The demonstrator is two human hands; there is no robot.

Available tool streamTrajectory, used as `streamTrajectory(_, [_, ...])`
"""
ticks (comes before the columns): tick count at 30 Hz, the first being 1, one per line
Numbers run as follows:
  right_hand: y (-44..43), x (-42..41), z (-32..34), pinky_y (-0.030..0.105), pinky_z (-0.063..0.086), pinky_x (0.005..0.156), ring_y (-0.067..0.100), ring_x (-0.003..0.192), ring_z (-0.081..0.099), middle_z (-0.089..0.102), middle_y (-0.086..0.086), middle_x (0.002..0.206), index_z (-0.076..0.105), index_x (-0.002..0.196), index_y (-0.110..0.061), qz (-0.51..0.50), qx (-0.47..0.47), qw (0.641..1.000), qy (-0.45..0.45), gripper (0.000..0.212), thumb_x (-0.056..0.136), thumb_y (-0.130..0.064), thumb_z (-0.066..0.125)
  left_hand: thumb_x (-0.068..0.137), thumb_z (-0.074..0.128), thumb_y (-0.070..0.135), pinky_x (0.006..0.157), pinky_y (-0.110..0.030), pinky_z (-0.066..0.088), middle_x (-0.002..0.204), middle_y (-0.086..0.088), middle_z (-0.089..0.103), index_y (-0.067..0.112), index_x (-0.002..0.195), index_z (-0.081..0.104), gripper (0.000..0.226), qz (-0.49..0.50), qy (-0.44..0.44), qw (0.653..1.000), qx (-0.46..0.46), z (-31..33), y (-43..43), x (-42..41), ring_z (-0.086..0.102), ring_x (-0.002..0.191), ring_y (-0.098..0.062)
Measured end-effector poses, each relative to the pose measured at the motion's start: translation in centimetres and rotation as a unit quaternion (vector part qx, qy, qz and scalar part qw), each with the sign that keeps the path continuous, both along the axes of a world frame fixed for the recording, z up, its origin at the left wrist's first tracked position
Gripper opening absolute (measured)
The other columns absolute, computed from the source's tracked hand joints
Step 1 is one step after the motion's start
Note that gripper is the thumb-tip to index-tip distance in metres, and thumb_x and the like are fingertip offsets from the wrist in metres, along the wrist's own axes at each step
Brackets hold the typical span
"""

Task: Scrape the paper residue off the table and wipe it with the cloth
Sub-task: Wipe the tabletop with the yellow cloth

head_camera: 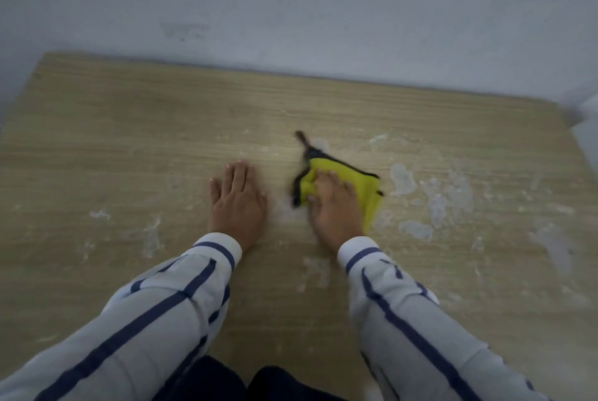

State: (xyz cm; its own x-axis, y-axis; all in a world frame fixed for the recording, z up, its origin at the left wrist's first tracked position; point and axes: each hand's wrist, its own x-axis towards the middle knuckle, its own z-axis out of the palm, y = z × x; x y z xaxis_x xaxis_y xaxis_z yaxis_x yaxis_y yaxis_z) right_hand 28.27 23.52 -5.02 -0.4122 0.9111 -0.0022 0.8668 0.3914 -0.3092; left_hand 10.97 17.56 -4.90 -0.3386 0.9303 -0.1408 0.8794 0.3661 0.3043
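Observation:
A yellow cloth [362, 187] with a dark trim lies bunched on the light wooden table [129, 129] near its middle. My right hand [335, 206] presses down on the cloth, fingers spread over it. My left hand [238, 203] rests flat on the bare wood just left of it, palm down, holding nothing. Whitish paper residue [403, 179] is stuck in patches to the right of the cloth, with fainter smears at the left [152, 235] and in front of my right wrist [315, 271]. No scraper is visible. The picture is blurred.
A pale grey-blue wall [291, 6] runs along the table's far edge. The table's right edge shows at the upper right. My dark trousers [246, 381] are at the near edge.

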Motion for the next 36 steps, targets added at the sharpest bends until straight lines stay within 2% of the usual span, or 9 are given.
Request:
streamTrajectory(4, [4.6, 3.7, 1.1, 0.047, 0.032, 0.104, 0.038, 0.122, 0.044, 0.050, 0.021, 0.131, 0.048, 0.125, -0.002, -0.254, -0.007, 0.962, 0.100, 0.040, 0.093, -0.024, 0.039, 0.098, 0.023, 0.035, 0.117, -0.045, -0.003, 0.159, -0.004, 0.005, 0.013, 0.150, 0.010, 0.058, 0.012, 0.003, 1.000, -0.002, -0.1, 2.3, 2.2, -0.001, 0.146, -0.023])
streamTrajectory(9, [4.7, -2.7, 0.4, 0.048, 0.022, 0.112, 0.033, 0.136, 0.032, 0.039, 0.015, 0.145, 0.045, 0.131, -0.004, 0.089, -0.033, 0.995, 0.039, 0.042, 0.094, -0.022, 0.036, 0.098, 0.025, 0.034, 0.116, -0.046, -0.004, 0.159, -0.002, 0.003, 0.019, 0.150, 0.008, 0.057, 0.032, -0.004, 0.999, -0.004, -0.5, 4.6, 4.3, -0.003, 0.146, -0.022])
streamTrajectory(12, [7.4, -0.6, 0.0, 0.048, 0.023, 0.109, 0.035, 0.133, 0.036, 0.040, 0.016, 0.145, 0.046, 0.131, -0.005, 0.103, 0.000, 0.995, 0.012, 0.039, 0.093, -0.015, 0.044, 0.098, 0.024, 0.034, 0.117, -0.047, -0.002, 0.159, -0.003, 0.006, 0.017, 0.150, 0.010, 0.056, 0.040, 0.011, 0.999, 0.001, -0.5, 4.7, 4.4, -0.001, 0.146, -0.021])
streamTrajectory(18, [12.7, 5.7, 1.2, 0.045, 0.026, 0.106, 0.034, 0.127, 0.040, 0.047, 0.016, 0.135, 0.045, 0.129, -0.007, -0.316, -0.014, 0.945, 0.087, 0.041, 0.094, -0.025, 0.038, 0.098, 0.022, 0.033, 0.118, -0.046, -0.003, 0.159, -0.004, 0.003, 0.014, 0.150, 0.007, 0.058, 0.040, 0.019, 0.999, -0.005, -0.2, 4.7, 4.7, -0.003, 0.146, -0.021])
streamTrajectory(21, [11.0, 0.1, 1.6, 0.048, 0.041, 0.090, 0.042, 0.105, 0.055, 0.056, 0.022, 0.120, 0.056, 0.113, -0.003, -0.066, 0.017, 0.990, 0.125, 0.037, 0.085, -0.022, 0.042, 0.098, 0.022, 0.034, 0.118, -0.046, -0.002, 0.159, -0.003, 0.004, 0.016, 0.150, 0.008, 0.057, 0.040, 0.020, 0.999, -0.008, -0.3, 4.8, 4.6, -0.002, 0.146, -0.021])
streamTrajectory(24, [9.2, -2.5, 0.6, 0.048, 0.021, 0.109, 0.033, 0.135, 0.031, 0.041, 0.014, 0.144, 0.049, 0.123, -0.006, 0.152, -0.056, 0.986, 0.030, 0.034, 0.091, -0.019, 0.047, 0.098, 0.022, 0.035, 0.118, -0.046, -0.001, 0.159, -0.001, 0.006, 0.017, 0.150, 0.011, 0.056, 0.046, 0.021, 0.999, -0.005, -0.4, 4.9, 4.6, -0.001, 0.146, -0.019])
streamTrajectory(28, [13.4, 4.0, 0.4, 0.041, 0.030, 0.102, 0.034, 0.124, 0.043, 0.048, 0.015, 0.136, 0.047, 0.128, -0.008, -0.047, -0.004, 0.999, 0.003, 0.040, 0.089, -0.017, 0.047, 0.097, 0.023, 0.034, 0.118, -0.046, -0.001, 0.159, -0.003, 0.006, 0.015, 0.150, 0.011, 0.057, 0.038, 0.030, 0.999, -0.003, -0.5, 4.7, 4.6, 0.000, 0.146, -0.021])
streamTrajectory(32, [13.8, 10.5, 1.2, 0.045, 0.024, 0.109, 0.033, 0.130, 0.036, 0.043, 0.019, 0.138, 0.041, 0.132, -0.004, -0.336, -0.034, 0.939, 0.060, 0.044, 0.093, -0.026, 0.036, 0.098, 0.024, 0.032, 0.118, -0.047, -0.001, 0.159, -0.004, 0.006, 0.014, 0.150, 0.010, 0.057, 0.036, 0.031, 0.999, 0.001, -0.5, 4.6, 4.6, -0.001, 0.146, -0.023])
streamTrajectory(36, [6.0, 4.3, 1.1, 0.047, 0.024, 0.108, 0.036, 0.131, 0.036, 0.043, 0.019, 0.141, 0.047, 0.128, -0.002, -0.047, -0.013, 0.997, 0.059, 0.052, 0.088, -0.031, 0.030, 0.098, 0.025, 0.032, 0.117, -0.047, 0.001, 0.158, -0.006, 0.010, 0.012, 0.150, 0.013, 0.057, 0.025, 0.029, 0.999, 0.005, -0.5, 4.6, 4.4, 0.002, 0.146, -0.025])
